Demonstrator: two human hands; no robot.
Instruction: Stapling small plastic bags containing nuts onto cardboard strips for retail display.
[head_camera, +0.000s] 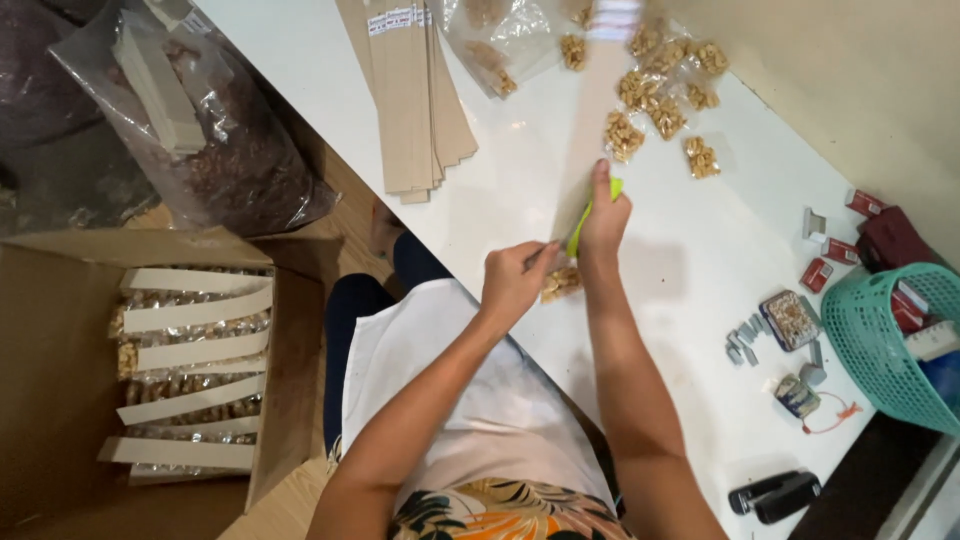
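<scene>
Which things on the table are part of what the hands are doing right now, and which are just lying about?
In hand:
left hand
right hand
green stapler
nut packet
loose nut packets
cardboard strips

Lying about:
teal basket
black stapler
staple boxes
carton of finished packs

Bare forearms; white apron (480, 400); floral top (500, 515); dark trousers (350, 320).
</scene>
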